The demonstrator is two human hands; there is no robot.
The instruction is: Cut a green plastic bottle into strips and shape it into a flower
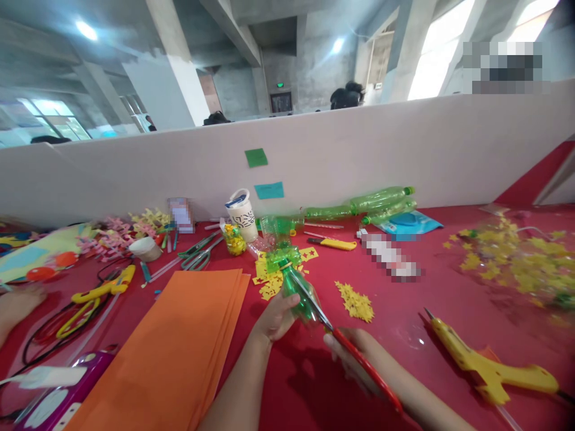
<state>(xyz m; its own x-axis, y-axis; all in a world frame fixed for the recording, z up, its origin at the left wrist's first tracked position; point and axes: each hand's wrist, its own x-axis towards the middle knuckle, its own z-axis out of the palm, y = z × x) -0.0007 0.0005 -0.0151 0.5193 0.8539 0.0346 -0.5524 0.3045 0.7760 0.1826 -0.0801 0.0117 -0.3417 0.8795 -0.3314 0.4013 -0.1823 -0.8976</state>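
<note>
Gripping the green bottle just below the centre of the frame, the left hand wraps its fingers round the lower body and tilts the neck away toward the partition wall, which lifts the plastic off the table and keeps it steady against the blades. The right hand, at lower centre-right, is closed through the red handles of the scissors; the blades run up and left along the bottle's side and appear to bite into it, though the exact cut line is too blurred to tell. Both forearms come in from the bottom edge, so the work sits close to the body. A stack of orange sheets lies flat at lower left, just beside the left forearm. Yellow star cut-outs sit in a small heap near the bottle, to its right, and more are scattered toward the right edge. A yellow glue gun rests on its side at lower right, well apart from the hands. Whole green bottles lie along the foot of the wall at upper centre, with a yellow utility knife in front of them. Another person's hand shows at the left edge
</note>
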